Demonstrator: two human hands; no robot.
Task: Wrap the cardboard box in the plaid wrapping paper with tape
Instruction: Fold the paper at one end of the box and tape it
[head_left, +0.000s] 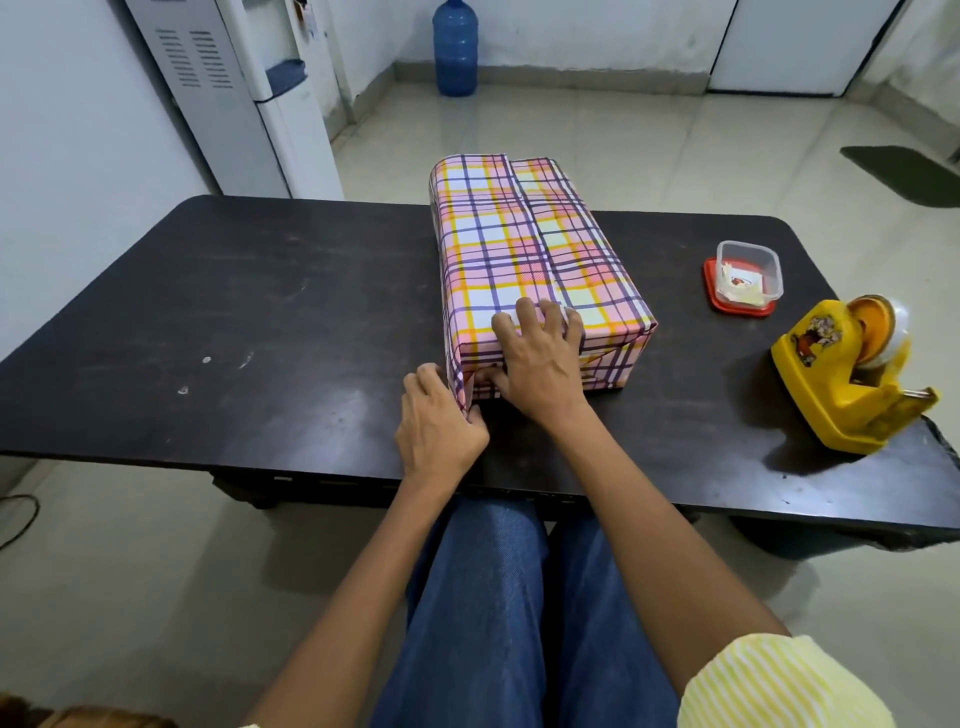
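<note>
The box (524, 249) lies lengthwise in the middle of the dark table (249, 312), covered in pink, yellow and purple plaid paper with a seam running along its top. My right hand (540, 358) rests over the near top edge, fingers spread on the paper and thumb tucked against the near end face. My left hand (441, 421) pinches the paper flap at the near left corner, folding it against the end. The cardboard itself is hidden under the paper.
A yellow tape dispenser (852, 374) stands near the table's right front edge. Behind it sits a clear plastic container (748, 273) on a red lid. A water dispenser (244, 93) and a blue bottle (455, 49) stand beyond the table.
</note>
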